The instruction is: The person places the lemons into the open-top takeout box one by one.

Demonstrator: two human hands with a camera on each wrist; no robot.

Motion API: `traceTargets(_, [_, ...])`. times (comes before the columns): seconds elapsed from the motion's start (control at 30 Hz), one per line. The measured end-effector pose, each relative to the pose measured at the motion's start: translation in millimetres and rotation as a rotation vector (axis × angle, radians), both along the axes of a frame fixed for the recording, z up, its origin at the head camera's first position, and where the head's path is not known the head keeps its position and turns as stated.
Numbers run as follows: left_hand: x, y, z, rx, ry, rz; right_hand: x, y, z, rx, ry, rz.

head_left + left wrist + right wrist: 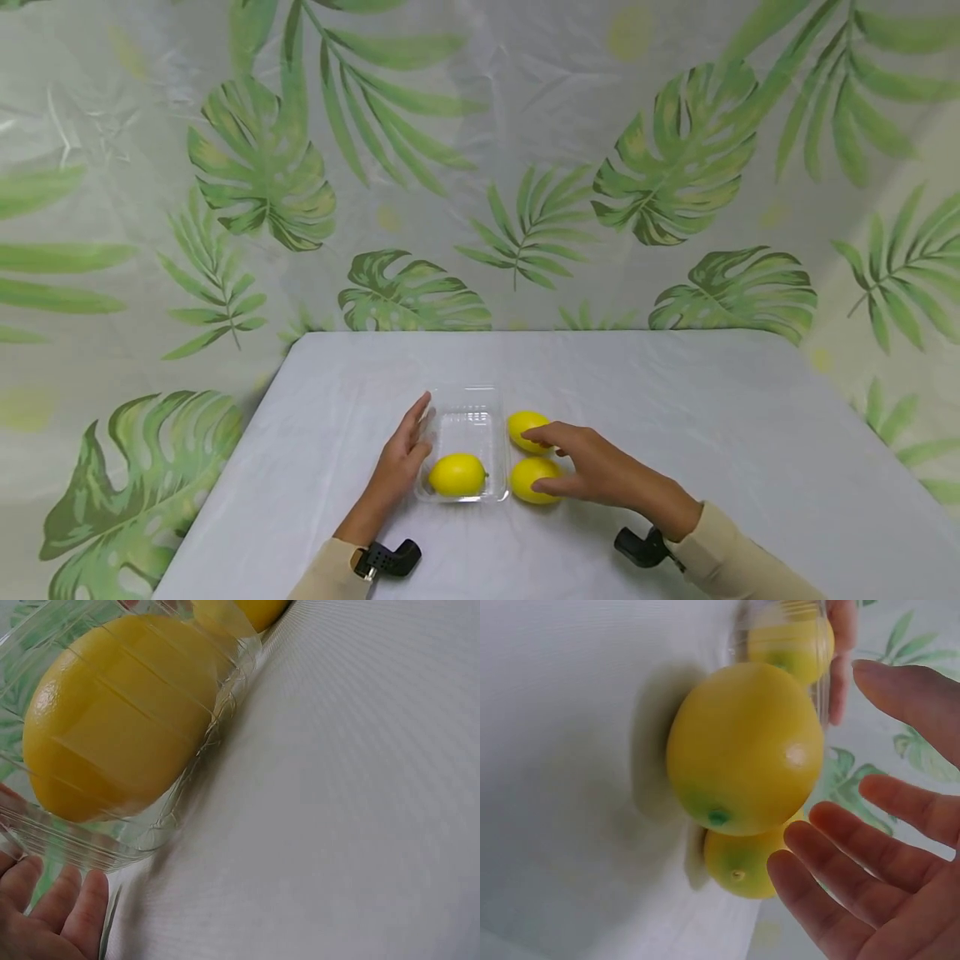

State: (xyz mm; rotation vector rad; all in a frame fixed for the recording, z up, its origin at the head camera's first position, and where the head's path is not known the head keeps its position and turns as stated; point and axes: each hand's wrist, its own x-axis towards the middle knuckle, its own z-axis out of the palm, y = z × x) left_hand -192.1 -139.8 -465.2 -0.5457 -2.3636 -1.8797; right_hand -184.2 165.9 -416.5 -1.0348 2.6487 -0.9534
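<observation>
Over two lemons [532, 457], right hand [592, 471] fingers spread, seemingly touching; left hand [403, 458] flat beside tray [465, 408].

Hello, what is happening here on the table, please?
A person's left hand rests flat against the side of a clear plastic tray holding one yellow lemon. The right hand hovers, fingers spread, over two more yellow lemons lying on the white table beside the tray.

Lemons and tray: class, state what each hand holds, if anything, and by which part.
Nothing is gripped. The left hand rests straight fingers against the clear plastic tray's left wall. The right hand hovers open over the two lemons outside it.
</observation>
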Motion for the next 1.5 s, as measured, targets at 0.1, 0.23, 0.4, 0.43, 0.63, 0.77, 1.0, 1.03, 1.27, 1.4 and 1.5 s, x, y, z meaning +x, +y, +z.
traceTargets(0.1, [0.5, -0.4, 0.4, 0.004, -0.004, -0.001, 0.4, 2.1, -3.6, 0.002, 0.001, 0.003])
traceTargets(0.23, [0.7, -1.1, 0.4, 0.004, -0.005, 0.003, 0.5, 4.3, -9.0, -0.011, 0.026, 0.022])
traceTargets(0.4, [0.8, -2.4, -0.6, -0.007, 0.003, 0.009, 0.5, 5.3, -13.4, -0.029, 0.035, 0.039])
traceTargets(0.43, [0.6, -2.1, -0.5, -0.004, 0.005, 0.008, 0.5, 5.7, -14.0, -0.031, 0.041, 0.042])
traceTargets(0.63, [-1.6, 2.3, 2.4, -0.002, 0.003, 0.008, 0.0, 7.7, -15.7, -0.032, 0.052, 0.033])
traceTargets(0.77, [-1.0, 2.7, 4.0, -0.007, 0.001, 0.009, 0.3, 6.4, -17.9, -0.014, 0.02, 0.011])
traceTargets(1.0, [1.0, -0.3, 1.3, -0.015, 0.007, 0.019, 2.9, 1.6, -24.5, 0.034, 0.035, 0.004])
traceTargets(1.03, [0.2, -0.7, -0.3, -0.012, 0.01, 0.02, 3.1, 1.0, -25.2, 0.038, 0.034, 0.0])
traceTargets(1.27, [-12.8, -4.3, -28.4, -0.01, 0.038, 0.037, 3.4, -0.6, -26.0, 0.046, 0.039, -0.005])
traceTargets(1.4, [-17.0, -5.6, -35.8, 0.002, 0.041, 0.038, 2.3, -0.4, -24.7, 0.038, 0.046, 0.001])
traceTargets(1.5, [-16.8, -5.8, -34.8, 0.007, 0.033, 0.032, 1.9, 0.0, -24.6, 0.038, 0.044, 0.004])
